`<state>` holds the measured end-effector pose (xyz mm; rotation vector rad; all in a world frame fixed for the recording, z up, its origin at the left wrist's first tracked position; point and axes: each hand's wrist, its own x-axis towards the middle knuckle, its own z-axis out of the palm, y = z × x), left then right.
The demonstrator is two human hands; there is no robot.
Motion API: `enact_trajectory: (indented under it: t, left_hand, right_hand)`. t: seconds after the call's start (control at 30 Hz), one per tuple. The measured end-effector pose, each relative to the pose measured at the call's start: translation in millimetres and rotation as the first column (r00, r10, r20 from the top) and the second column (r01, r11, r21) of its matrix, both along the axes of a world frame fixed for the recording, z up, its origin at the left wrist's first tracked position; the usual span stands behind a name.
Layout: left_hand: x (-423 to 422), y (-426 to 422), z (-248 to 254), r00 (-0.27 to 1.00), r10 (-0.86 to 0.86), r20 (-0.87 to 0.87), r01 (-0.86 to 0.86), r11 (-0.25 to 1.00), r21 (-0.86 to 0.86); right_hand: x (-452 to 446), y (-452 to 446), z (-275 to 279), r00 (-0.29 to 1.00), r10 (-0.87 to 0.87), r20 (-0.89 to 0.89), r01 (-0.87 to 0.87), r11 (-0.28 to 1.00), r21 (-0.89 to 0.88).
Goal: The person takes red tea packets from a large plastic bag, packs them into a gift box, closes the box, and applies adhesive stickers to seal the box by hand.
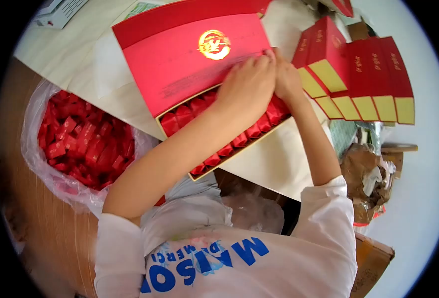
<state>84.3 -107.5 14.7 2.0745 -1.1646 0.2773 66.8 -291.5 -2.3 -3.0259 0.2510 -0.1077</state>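
Note:
An open red gift box (155, 89) with a gold emblem inside its raised lid lies on the table, filled with rows of red wrapped pieces (183, 115). Over the box's right part, near the lid's lower right corner, my left hand (246, 87) bends its fingers inward. My right hand (286, 79) meets it there, its fingers also drawn together. The fingertips of both hands overlap, and whatever lies between them is too hidden to make out. Both forearms reach across the front of the box.
A clear plastic bag (33, 134) full of small red packets (88, 139) stands left of the table (274, 159). Closed red boxes (373, 74) are stacked at the right. Below them lie crumpled brown paper (361, 174) and a cardboard box (373, 263).

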Motion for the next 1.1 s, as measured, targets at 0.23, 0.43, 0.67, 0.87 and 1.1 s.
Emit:
enact_trajectory:
  t: [0.23,0.43,0.67,0.87,1.1]
  left_hand:
    - [-20,75,-6,0.977,-0.184,0.107,0.149,0.951,0.271]
    - [-22,72,-2,0.971,-0.215,0.102,0.164,0.915,0.369]
    - [1,98,10,0.937,-0.348,0.04,0.307,0.87,0.385]
    - [1,97,11,0.939,-0.344,0.01,0.319,0.88,0.352]
    - [1,99,10,0.947,-0.322,-0.019,0.31,0.89,0.334]
  right_hand:
    - [-29,20,43,0.978,-0.164,-0.131,0.2,0.525,0.827]
    - [-40,42,19,0.961,-0.257,0.101,0.225,0.94,0.257]
    - [-100,46,12,0.857,-0.359,0.37,0.11,0.828,0.549]
    - [-203,-54,-30,0.678,-0.464,0.571,0.557,0.83,0.013]
    - [-248,-64,-26,0.703,-0.541,0.461,0.596,0.803,0.034]
